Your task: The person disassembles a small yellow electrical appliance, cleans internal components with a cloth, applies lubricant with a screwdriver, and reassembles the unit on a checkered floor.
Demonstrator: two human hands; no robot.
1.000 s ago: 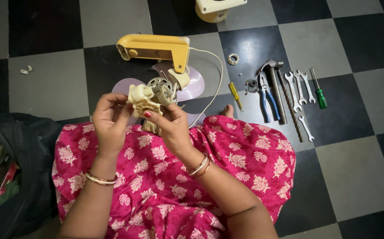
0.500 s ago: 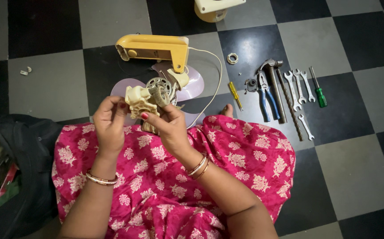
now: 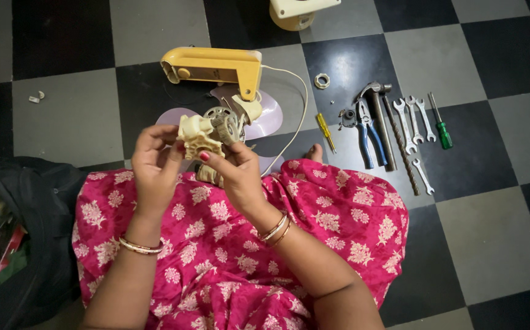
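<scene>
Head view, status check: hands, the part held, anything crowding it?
Left hand and right hand both grip cream fan motor assembly above lap. Yellow fan housing on floor beyond. Nothing obstructing.

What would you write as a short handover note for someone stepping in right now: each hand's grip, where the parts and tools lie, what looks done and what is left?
Left hand: grip shut on the cream motor assembly, held above the lap.
Right hand: grip shut on the same assembly from the other side.
Yellow fan housing and pale blades lie on the checkered floor ahead.
Hammer, pliers, spanners and green screwdriver lie to the right.
Done: motor is out of the housing.
Left: motor not yet refitted.
</scene>
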